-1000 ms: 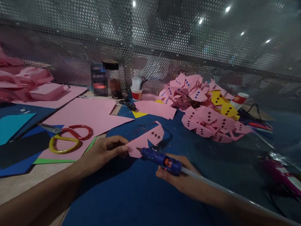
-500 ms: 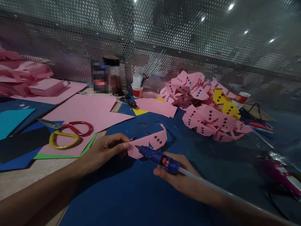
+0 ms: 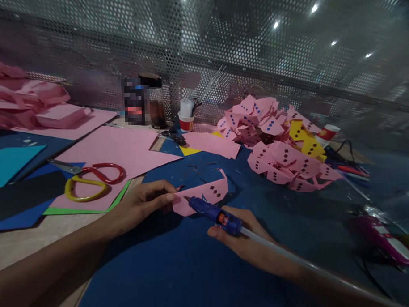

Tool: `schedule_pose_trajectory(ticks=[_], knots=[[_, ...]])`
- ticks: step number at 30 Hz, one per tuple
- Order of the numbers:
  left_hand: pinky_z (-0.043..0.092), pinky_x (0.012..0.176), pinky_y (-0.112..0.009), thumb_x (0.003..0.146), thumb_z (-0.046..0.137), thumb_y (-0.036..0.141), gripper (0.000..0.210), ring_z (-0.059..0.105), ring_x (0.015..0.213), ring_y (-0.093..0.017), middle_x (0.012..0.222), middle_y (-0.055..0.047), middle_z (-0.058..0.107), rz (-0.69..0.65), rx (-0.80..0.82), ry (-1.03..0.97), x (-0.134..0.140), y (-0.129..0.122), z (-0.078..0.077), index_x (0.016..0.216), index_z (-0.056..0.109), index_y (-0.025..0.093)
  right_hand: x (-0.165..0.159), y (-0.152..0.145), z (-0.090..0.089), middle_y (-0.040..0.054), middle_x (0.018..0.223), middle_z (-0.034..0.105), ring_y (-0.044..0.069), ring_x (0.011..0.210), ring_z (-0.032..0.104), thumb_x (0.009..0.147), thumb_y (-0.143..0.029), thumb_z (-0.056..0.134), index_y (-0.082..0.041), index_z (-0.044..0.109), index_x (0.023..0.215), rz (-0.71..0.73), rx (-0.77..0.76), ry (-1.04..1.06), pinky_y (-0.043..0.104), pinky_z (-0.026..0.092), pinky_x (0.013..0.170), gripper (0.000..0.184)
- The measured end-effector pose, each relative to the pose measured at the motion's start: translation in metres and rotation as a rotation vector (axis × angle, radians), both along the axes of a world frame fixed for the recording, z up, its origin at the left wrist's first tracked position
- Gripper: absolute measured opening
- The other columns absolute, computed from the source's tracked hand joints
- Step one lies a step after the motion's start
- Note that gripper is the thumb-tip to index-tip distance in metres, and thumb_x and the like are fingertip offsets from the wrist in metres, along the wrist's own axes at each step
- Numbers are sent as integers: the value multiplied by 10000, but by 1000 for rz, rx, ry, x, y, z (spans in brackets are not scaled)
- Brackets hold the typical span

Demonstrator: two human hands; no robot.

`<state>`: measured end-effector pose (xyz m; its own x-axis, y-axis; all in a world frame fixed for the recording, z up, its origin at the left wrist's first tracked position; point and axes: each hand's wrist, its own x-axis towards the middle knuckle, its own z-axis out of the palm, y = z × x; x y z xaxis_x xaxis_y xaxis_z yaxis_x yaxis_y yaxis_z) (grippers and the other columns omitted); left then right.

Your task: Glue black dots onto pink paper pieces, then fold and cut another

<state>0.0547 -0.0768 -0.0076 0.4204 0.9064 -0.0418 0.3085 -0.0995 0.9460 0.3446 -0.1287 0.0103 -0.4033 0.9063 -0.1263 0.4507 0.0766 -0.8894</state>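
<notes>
Between the thumb and fingers of my left hand (image 3: 155, 197) is the left end of a folded pink paper piece (image 3: 210, 189), marked with dark diamonds. A thin strip curls up at its right end. My right hand (image 3: 242, 235) is closed around a blue glue gun (image 3: 211, 213), its fingers partly hidden behind the body. The nozzle points left at the pink paper, close to my left fingertips; whether it touches the paper I cannot tell. A long clear glue stick (image 3: 278, 245) runs out of the gun's back, over my right forearm.
Scissors (image 3: 86, 189) with red and yellow handles lie on coloured sheets at left. Pink paper pieces (image 3: 285, 162) are heaped at back right. A paper cup (image 3: 186, 122) and a dark-lidded jar (image 3: 157, 106) stand by the perforated metal wall. A magenta tool (image 3: 385, 239) lies at far right.
Both hands, the glue gun and the pink paper hold almost the same position. Only a slight shift of the whole view shows.
</notes>
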Motion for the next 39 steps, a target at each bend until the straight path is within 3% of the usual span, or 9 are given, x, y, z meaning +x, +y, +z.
schedule_pose_trajectory(ticks=[6,17,23,29,39], knots=[[493,685,-220,978,640,493,302,636,728,-134,771,4,679,-11,4,0,0,-1,0,940,741,211,0,1,1,-44,706,462,100,632,406,889,-468,710,-207,451,708,-2,-9,-3,227,346,575,411],[510,680,-232,975,632,496,313,641,724,-146,771,-7,680,-14,19,10,0,0,0,931,738,205,1,-3,-1,-6,749,560,148,685,513,866,-567,710,-221,635,798,-65,17,-80,240,420,582,361],[503,679,-224,981,621,497,320,644,722,-144,768,-4,678,-13,30,22,0,0,0,925,732,203,2,-3,-1,-4,754,579,153,695,521,865,-598,709,-215,660,809,-65,29,-109,243,436,598,390],[511,674,-232,971,623,515,333,644,711,-149,755,-4,679,-4,35,37,0,1,0,916,729,204,5,-4,-6,20,801,645,187,737,579,867,-548,717,-241,717,890,-85,38,-107,254,455,593,307],[488,678,-217,977,635,494,302,634,717,-133,764,9,672,-9,13,9,-1,0,-2,923,735,214,7,-5,-12,21,788,628,187,726,575,876,-548,709,-252,726,912,-88,52,-121,262,455,585,299]])
